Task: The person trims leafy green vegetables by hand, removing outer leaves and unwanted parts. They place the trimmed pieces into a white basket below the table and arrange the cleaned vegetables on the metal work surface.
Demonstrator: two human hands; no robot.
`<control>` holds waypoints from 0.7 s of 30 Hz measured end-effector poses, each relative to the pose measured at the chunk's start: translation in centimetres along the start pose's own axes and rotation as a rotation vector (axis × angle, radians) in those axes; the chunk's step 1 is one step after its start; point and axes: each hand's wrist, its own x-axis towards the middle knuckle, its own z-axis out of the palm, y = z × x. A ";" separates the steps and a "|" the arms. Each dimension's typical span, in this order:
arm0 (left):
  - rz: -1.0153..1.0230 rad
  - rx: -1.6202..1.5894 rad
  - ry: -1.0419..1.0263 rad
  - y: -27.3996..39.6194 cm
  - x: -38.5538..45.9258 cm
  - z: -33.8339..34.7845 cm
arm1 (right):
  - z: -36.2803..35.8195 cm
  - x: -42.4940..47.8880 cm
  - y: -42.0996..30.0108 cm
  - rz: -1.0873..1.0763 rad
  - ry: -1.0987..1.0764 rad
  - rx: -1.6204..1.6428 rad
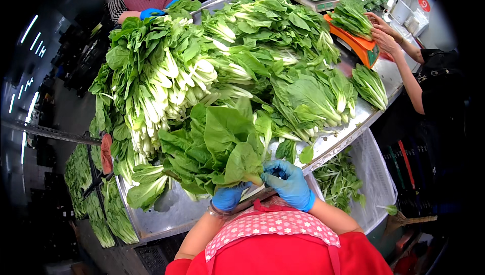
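Note:
Both my hands wear blue gloves and meet at the near edge of the metal table (170,220). My left hand (229,197) grips a bunch of leafy greens (212,146) from beneath, its stem ends toward me and to the right. The broad leaves hide most of those fingers. At the stem end of the bunch, my right hand (286,182) has its thumb and fingers pinched together at a leaf's base. Beyond the bunch rises a big heap of greens with pale stalks (178,81). One loose head (147,187) lies left of my left hand.
Below the table's right edge stands a white plastic basket (375,176) holding leaves. An orange scale (356,43) bears greens under another person's hands (384,34). Across the table a person in gloves (151,12) handles greens. Crates of greens (117,210) stand at lower left.

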 end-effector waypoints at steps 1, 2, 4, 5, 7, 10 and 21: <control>-0.010 -0.019 0.042 -0.3 0.0 0.1 | -0.3 0.2 0.3 -0.124 0.016 -0.177; -0.021 -0.039 0.084 -0.7 -0.1 0.0 | -0.5 0.4 0.6 -0.249 0.034 -0.353; -0.038 -0.210 0.138 -0.6 0.4 1.1 | -0.8 0.7 1.3 -0.143 0.045 -0.064; -0.047 -0.296 0.164 -0.5 0.6 1.7 | -1.0 0.9 1.5 -0.086 0.050 0.079; -0.041 -0.356 0.215 0.0 0.9 2.6 | -1.5 1.5 1.6 -0.071 0.048 0.301; 0.000 -0.243 0.255 1.5 1.1 3.3 | -2.3 2.2 0.9 -0.019 -0.019 0.318; -0.011 -0.168 0.241 -0.2 1.0 1.2 | -3.7 4.2 -0.2 -0.056 -0.241 0.019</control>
